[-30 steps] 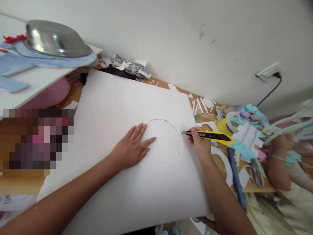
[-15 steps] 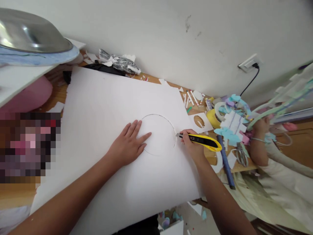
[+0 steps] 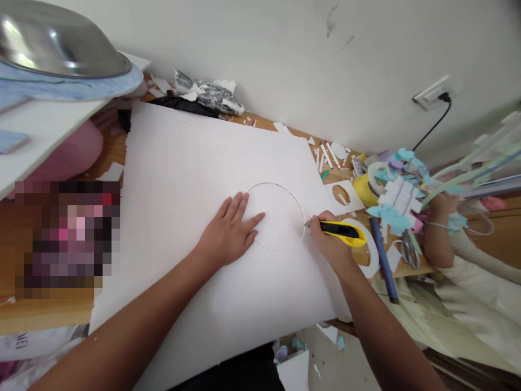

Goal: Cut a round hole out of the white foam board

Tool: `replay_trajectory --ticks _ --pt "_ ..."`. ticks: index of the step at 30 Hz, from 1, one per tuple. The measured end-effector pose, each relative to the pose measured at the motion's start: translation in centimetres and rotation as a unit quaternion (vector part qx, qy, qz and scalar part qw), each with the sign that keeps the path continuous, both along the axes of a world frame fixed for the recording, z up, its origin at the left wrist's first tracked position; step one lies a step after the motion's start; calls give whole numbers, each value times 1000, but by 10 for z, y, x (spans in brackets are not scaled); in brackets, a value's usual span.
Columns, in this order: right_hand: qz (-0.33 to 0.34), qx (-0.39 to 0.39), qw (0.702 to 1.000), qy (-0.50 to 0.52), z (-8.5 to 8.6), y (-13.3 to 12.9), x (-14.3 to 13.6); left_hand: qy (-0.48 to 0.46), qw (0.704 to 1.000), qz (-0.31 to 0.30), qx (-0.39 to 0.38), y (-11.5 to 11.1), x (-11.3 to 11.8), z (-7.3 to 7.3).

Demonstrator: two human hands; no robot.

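A large white sheet (image 3: pixel 183 163) covers much of the wooden table, and its near edge reaches past the table's front. On it a thin circle line (image 3: pixel 269 183) is marked, its upper right stretch showing as a cut. My left hand (image 3: pixel 230 231) lies flat with fingers spread over the circle's left side. My right hand (image 3: pixel 329 239) grips a yellow and black utility knife (image 3: pixel 345 231). The blade tip touches the sheet at the right side of the circle.
Markers (image 3: pixel 329 156), a white ring (image 3: pixel 372 250), scissors (image 3: pixel 409 252) and a dark blue tube (image 3: pixel 382 260) lie on the right. Another person's arm (image 3: pixel 442 233) holds paper decorations there. A metal bowl (image 3: pixel 65 41) sits on a white shelf at the left.
The view has shifted, so the scene sits further right and slightly higher. My right hand and the knife stay at the circle's right side; the knife is angled differently. My left hand stays flat.
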State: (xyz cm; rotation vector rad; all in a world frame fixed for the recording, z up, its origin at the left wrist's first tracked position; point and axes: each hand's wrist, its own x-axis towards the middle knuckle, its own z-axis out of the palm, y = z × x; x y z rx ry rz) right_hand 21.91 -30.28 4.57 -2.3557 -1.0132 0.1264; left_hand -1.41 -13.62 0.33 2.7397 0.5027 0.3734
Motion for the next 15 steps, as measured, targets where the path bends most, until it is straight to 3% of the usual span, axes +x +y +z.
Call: replay_trajectory --ticks 10,15 --pt "-120 57 984 116 8 -1 -20 -9 1000 -6 -19 0 0 -1" --pt "-129 51 979 147 8 0 -22 -9 1000 -6 -19 0 0 -1"
